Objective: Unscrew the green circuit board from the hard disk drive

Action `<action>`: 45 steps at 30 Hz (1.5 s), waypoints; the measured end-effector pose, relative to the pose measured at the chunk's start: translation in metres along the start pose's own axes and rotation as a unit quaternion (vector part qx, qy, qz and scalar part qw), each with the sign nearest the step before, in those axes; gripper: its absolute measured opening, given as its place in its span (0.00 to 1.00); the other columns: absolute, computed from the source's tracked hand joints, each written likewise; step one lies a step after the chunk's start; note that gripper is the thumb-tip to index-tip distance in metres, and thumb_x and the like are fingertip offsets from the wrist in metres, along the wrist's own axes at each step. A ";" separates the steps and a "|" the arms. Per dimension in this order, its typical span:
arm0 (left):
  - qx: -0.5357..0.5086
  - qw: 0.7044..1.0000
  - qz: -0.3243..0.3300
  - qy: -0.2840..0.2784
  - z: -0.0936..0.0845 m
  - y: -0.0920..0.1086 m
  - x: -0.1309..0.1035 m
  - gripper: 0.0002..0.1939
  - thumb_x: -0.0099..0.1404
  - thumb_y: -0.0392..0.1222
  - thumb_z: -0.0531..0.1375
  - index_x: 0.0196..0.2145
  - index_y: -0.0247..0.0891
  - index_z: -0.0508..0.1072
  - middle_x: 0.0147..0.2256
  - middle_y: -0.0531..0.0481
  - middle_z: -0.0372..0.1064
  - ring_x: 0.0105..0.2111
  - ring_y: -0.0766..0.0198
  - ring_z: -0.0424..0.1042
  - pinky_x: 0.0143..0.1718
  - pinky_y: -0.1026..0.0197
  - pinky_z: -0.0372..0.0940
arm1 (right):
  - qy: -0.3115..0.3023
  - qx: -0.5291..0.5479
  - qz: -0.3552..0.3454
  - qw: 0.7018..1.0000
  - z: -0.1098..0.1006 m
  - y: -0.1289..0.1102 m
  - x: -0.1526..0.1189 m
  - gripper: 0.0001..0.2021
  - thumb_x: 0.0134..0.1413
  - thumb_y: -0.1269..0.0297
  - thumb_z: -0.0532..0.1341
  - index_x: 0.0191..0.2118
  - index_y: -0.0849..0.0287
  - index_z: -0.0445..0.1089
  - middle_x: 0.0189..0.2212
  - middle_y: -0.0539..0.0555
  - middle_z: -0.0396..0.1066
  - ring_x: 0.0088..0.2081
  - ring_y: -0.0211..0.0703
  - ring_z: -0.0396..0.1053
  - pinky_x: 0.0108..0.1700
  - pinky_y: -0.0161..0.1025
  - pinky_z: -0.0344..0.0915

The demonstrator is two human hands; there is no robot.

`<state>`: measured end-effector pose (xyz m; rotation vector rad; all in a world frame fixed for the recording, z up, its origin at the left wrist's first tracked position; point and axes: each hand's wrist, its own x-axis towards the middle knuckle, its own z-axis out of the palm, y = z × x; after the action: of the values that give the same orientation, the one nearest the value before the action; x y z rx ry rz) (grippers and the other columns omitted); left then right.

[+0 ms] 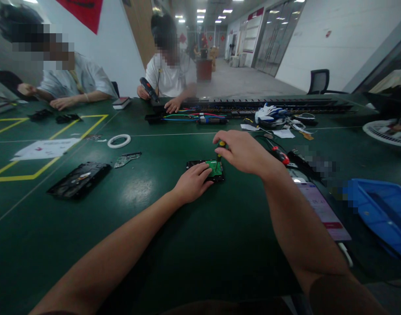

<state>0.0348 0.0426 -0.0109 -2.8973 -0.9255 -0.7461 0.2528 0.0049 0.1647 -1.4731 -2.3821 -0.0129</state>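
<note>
A hard drive [221, 177] with a black frame lies on the table, its green circuit board [214, 165] facing up. My left hand [193, 181] rests over its left part, fingers across the board and thumb by the near edge, holding it down. A screwdriver [220, 151] with a yellow and dark handle stands nearly upright above the board. My right hand [242, 151] is closed around that handle from above and the right. The shaft points down at the board; whether the tip sits in a screw is too small to tell.
To the left lie a larger black drive housing [78, 179], a loose circuit board [127, 160] and a white tape roll [119, 141]. A red-black screwdriver [280, 155], a phone [321, 208] and a blue tray [380, 214] are rightward. Two people sit opposite, one holding a power screwdriver [149, 89].
</note>
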 end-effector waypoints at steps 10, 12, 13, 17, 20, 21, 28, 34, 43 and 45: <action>0.003 1.000 -0.001 -0.005 0.000 0.001 0.001 0.21 0.79 0.49 0.60 0.63 0.36 0.72 0.65 0.36 0.70 0.67 0.43 0.69 0.69 0.37 0.65 | 0.020 -0.020 0.026 0.999 0.002 0.000 0.001 0.07 0.67 0.62 0.67 0.44 0.60 0.74 0.42 0.60 0.77 0.43 0.52 0.72 0.45 0.45 0.63; 0.000 1.000 0.000 -0.004 0.000 0.000 0.001 0.21 0.79 0.49 0.60 0.64 0.37 0.72 0.65 0.36 0.70 0.67 0.43 0.69 0.70 0.37 0.65 | 0.025 -0.019 0.024 0.999 0.003 -0.001 0.001 0.07 0.66 0.64 0.67 0.47 0.59 0.74 0.44 0.59 0.77 0.43 0.51 0.72 0.45 0.44 0.62; -0.001 1.000 0.001 -0.003 0.000 0.000 0.001 0.22 0.79 0.49 0.60 0.64 0.37 0.72 0.65 0.36 0.70 0.67 0.43 0.69 0.70 0.37 0.65 | 0.025 -0.021 0.020 0.999 0.003 -0.001 0.001 0.07 0.66 0.64 0.67 0.46 0.59 0.74 0.44 0.58 0.77 0.43 0.51 0.72 0.44 0.44 0.61; -0.002 1.000 0.000 -0.005 0.000 0.000 0.001 0.22 0.79 0.49 0.60 0.64 0.36 0.72 0.65 0.36 0.70 0.68 0.43 0.68 0.70 0.38 0.64 | 0.001 -0.016 0.013 1.000 0.000 -0.003 0.001 0.09 0.70 0.58 0.65 0.38 0.58 0.75 0.38 0.57 0.78 0.40 0.49 0.71 0.42 0.44 0.60; 0.002 1.000 0.001 -0.004 0.000 0.001 0.001 0.21 0.79 0.49 0.60 0.63 0.37 0.72 0.65 0.36 0.70 0.68 0.44 0.68 0.70 0.38 0.65 | 0.001 0.000 0.000 1.000 -0.002 -0.006 0.001 0.11 0.71 0.59 0.63 0.40 0.59 0.77 0.40 0.59 0.79 0.41 0.49 0.72 0.45 0.44 0.61; 0.002 1.000 0.002 -0.003 -0.001 0.001 0.001 0.21 0.79 0.49 0.60 0.63 0.37 0.72 0.65 0.36 0.70 0.68 0.44 0.69 0.70 0.39 0.64 | 0.004 0.003 -0.006 1.000 -0.003 -0.007 0.001 0.10 0.71 0.61 0.63 0.42 0.60 0.78 0.41 0.59 0.80 0.43 0.50 0.73 0.47 0.44 0.62; 0.006 1.000 0.002 -0.004 -0.001 0.000 0.000 0.22 0.79 0.49 0.60 0.64 0.36 0.72 0.65 0.36 0.70 0.68 0.43 0.69 0.70 0.38 0.65 | -0.007 -0.013 0.006 1.000 -0.004 -0.006 0.000 0.10 0.71 0.62 0.62 0.45 0.60 0.79 0.42 0.60 0.81 0.44 0.52 0.75 0.46 0.45 0.62; 0.006 1.000 -0.001 -0.008 -0.001 0.001 0.000 0.22 0.79 0.49 0.60 0.64 0.36 0.72 0.65 0.36 0.69 0.67 0.43 0.69 0.70 0.38 0.65 | 0.001 -0.056 0.050 0.997 -0.003 -0.004 0.000 0.17 0.69 0.47 0.65 0.39 0.57 0.78 0.34 0.57 0.80 0.35 0.49 0.73 0.37 0.43 0.57; 0.004 1.000 -0.001 -0.006 -0.002 0.000 -0.001 0.22 0.79 0.49 0.60 0.64 0.37 0.71 0.65 0.36 0.70 0.68 0.43 0.68 0.70 0.38 0.64 | -0.001 -0.002 -0.015 1.000 -0.003 -0.001 -0.001 0.11 0.67 0.67 0.63 0.52 0.60 0.79 0.51 0.62 0.82 0.51 0.56 0.77 0.52 0.47 0.66; 0.006 1.000 0.001 -0.008 -0.001 -0.001 -0.001 0.22 0.79 0.49 0.60 0.64 0.35 0.71 0.65 0.35 0.69 0.68 0.43 0.68 0.70 0.38 0.64 | -0.002 0.021 -0.022 1.000 -0.002 -0.001 -0.001 0.13 0.66 0.70 0.62 0.53 0.63 0.78 0.51 0.63 0.82 0.49 0.55 0.77 0.52 0.47 0.66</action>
<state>0.0334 0.0429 -0.0103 -2.8970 -0.9266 -0.7153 0.2530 0.0030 0.1669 -1.4018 -2.4020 0.0298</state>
